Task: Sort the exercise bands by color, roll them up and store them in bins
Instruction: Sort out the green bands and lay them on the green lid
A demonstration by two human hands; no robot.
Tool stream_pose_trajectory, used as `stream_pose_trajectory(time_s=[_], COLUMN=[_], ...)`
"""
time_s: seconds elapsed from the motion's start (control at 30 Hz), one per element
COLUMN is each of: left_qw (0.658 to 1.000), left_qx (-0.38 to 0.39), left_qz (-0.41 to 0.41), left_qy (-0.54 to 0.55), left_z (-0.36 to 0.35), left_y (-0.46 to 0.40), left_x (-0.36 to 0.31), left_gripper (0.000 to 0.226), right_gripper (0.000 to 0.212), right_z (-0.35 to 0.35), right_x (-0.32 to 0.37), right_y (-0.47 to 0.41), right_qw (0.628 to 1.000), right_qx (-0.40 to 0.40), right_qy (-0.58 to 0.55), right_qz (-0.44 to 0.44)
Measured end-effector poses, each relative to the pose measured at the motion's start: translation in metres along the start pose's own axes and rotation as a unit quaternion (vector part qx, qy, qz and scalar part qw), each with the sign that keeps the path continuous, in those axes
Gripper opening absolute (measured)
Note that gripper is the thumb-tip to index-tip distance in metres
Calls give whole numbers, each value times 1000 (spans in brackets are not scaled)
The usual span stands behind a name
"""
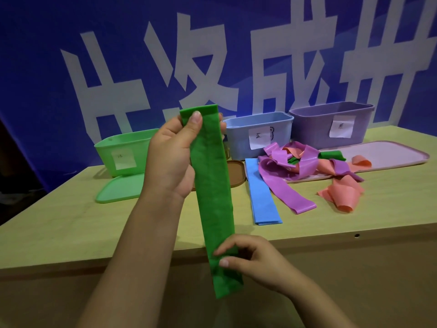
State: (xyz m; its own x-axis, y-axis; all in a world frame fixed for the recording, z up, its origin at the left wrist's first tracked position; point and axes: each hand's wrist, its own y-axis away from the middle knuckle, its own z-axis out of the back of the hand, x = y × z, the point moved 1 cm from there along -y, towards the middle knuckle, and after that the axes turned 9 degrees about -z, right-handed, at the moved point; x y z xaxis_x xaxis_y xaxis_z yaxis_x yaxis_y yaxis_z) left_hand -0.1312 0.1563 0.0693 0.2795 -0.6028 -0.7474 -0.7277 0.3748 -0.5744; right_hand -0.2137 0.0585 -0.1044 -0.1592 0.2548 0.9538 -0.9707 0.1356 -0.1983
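Your left hand (pixel 171 159) grips the far end of a green band (pixel 214 192), thumb pressed on its face and fingers curled behind; your right hand (pixel 255 259) pinches the near end between thumb and curled fingers. The band is held flat and stretched lengthwise above the near edge of the wooden table (pixel 71 223). At the far side stand 3 labelled bins: green bin (pixel 123 150) left, blue bin (pixel 257 131) centre, purple bin (pixel 331 124) right. A blue band (pixel 262 197) lies flat right of your hands. Further right, purple, orange and green bands sit in a tangled pile (pixel 307 166), partly on a pink tray (pixel 390 155). A green lid (pixel 118 188) lies before the green bin.
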Motion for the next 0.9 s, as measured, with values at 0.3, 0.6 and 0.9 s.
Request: stream_pose_trajectory(time_s=[0.3,0.6,0.9], left_qw=[999,998,996], left_qx=[-32,-37,-38], left_qz=[6,-25,-48], left_qy=[-36,-41,-71], left_z=[13,22,25], left_y=[-12,-27,-21], left_x=[4,-9,-17], left_gripper=[15,15,13], right_gripper=[27,21,25], right_z=[-3,-7,-1], right_x=[-8,-27,-40], right_y=[1,3,-4], right_qw=[999,997,995], right_qx=[24,52,31], right_qy=[7,-19,-12], right_qz=[-20,-56,-94])
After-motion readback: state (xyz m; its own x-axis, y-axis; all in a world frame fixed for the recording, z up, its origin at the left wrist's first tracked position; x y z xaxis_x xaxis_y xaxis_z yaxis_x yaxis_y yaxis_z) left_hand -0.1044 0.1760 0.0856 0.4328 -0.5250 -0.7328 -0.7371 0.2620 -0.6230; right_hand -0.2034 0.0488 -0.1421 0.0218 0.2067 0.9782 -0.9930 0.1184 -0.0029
